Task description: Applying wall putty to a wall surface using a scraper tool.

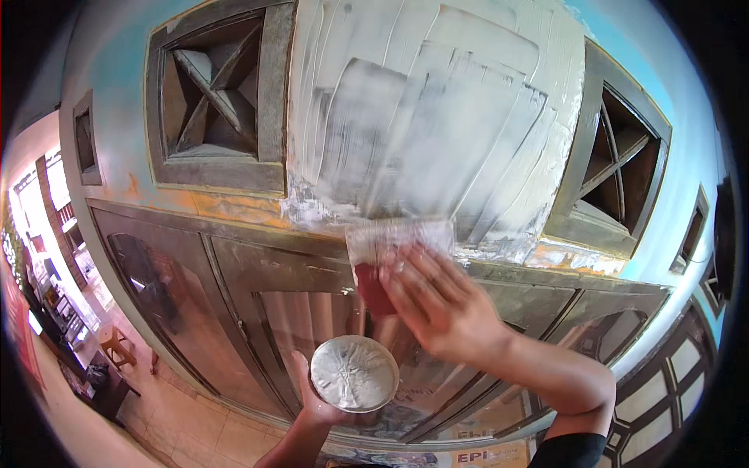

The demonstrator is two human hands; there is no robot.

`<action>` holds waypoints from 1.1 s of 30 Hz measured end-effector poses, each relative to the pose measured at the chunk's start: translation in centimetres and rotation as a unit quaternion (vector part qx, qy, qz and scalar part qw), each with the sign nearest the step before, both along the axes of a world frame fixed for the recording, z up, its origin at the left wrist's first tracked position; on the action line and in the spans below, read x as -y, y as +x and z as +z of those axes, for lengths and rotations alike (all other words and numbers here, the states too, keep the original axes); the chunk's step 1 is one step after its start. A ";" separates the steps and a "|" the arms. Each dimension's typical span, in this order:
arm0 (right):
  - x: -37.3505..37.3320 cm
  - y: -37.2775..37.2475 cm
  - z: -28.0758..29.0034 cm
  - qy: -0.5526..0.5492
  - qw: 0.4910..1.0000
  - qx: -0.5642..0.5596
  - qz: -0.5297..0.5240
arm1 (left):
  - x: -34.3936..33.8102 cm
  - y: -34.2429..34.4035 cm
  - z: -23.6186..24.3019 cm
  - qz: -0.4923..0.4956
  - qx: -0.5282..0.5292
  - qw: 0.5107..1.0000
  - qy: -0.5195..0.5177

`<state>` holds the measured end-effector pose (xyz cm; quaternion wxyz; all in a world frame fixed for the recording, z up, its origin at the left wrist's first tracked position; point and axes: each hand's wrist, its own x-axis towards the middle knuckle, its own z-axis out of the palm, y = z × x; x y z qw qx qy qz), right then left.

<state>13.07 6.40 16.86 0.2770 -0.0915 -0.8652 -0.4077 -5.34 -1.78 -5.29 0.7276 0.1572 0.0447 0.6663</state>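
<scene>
My right hand [433, 300] grips a wide putty knife with a dark red handle [375, 290]. Its blade [399, 236], smeared and slightly blurred, lies at the lower edge of a wall panel [437, 132] coated in streaky white putty. Below and to the left, my left hand [320, 398] is wrapped around the side of a round bowl [355, 374] filled with white putty. The putty's top has creased ridges meeting near its middle. White specks show on my right fingers.
Wooden vents with crossed slats flank the panel, one at left [214, 97] and one at right [616, 160]. Glazed wooden doors [234, 288] stand beneath. A wooden stool [117, 343] is on the tiled floor [183, 417] at far left; printed boxes [491, 455] lie below me.
</scene>
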 end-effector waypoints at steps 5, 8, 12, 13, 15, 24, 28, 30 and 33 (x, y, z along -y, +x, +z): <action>-3.0 -2.5 13.2 0.167 0.972 -0.162 0.029 | -0.9 -1.0 -0.9 -0.083 0.156 0.984 0.035; -5.8 -2.5 14.1 0.141 0.975 -0.171 0.002 | -0.7 -0.6 1.6 0.024 -0.124 0.992 -0.020; -5.6 -3.6 5.2 0.084 0.992 -0.088 -0.040 | -0.1 -2.4 0.5 -0.111 0.221 0.968 0.037; -4.9 -3.5 2.2 0.042 0.996 -0.069 -0.024 | 0.0 -2.3 1.1 -0.030 0.032 0.999 -0.003; -2.7 -3.0 -1.8 0.044 0.998 0.008 -0.050 | -0.2 -3.1 -0.6 -0.103 0.149 0.983 0.033; -3.2 -5.9 10.6 0.150 0.978 -0.142 0.039 | -1.0 -2.6 -2.0 -0.140 0.104 0.984 0.038; -6.4 -6.4 13.8 0.178 0.972 -0.154 0.008 | -0.3 -1.9 0.4 -0.042 -0.141 0.989 -0.019; -6.6 -7.1 10.4 0.172 0.976 -0.131 0.002 | -0.5 -3.0 -1.4 -0.173 0.202 0.962 0.058; -4.0 -6.7 2.5 0.079 0.996 -0.037 0.002 | 0.4 -3.0 0.5 -0.064 0.043 0.997 0.023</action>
